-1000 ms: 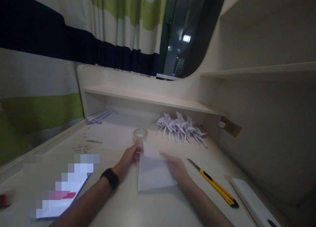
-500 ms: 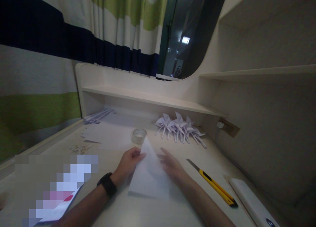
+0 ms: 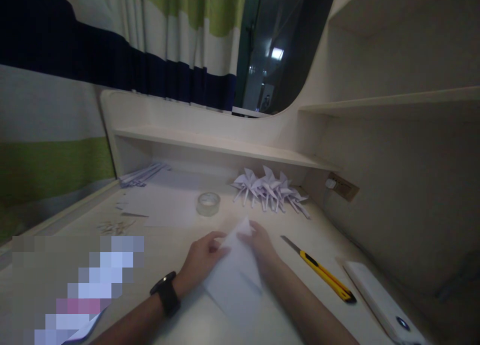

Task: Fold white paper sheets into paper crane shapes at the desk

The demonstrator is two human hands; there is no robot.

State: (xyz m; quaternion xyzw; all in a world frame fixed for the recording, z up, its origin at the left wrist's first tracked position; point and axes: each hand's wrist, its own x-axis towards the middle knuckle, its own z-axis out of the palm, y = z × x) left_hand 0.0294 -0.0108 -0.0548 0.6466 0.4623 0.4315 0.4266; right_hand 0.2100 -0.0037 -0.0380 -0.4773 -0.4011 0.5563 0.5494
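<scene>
Between my hands is a folded sheet of white paper [image 3: 236, 270], its pointed corner tilted up and to the right, its lower part near the desk. My left hand [image 3: 205, 257], with a black watch on the wrist, pinches the paper's left edge between thumb and fingers. Near the upper corner, my right hand [image 3: 259, 240] grips the right edge, its thumb on top and the other fingers partly hidden behind. A roll of clear tape [image 3: 208, 205] stands on the desk beyond my left hand. To the right of my right forearm lies a yellow utility knife [image 3: 326, 276], blade extended.
Several white paper pinwheels [image 3: 268, 187] lie at the back under the shelf [image 3: 210, 144]. Blank sheets [image 3: 165, 200] and rolled paper sticks [image 3: 144, 175] are at back left, near small pale sticks [image 3: 116, 227]. A white oblong device [image 3: 382, 300] sits at right.
My right hand has come in from beside the paper and now grips it near its point. The paper has turned so the point leans right. The view has shifted slightly.
</scene>
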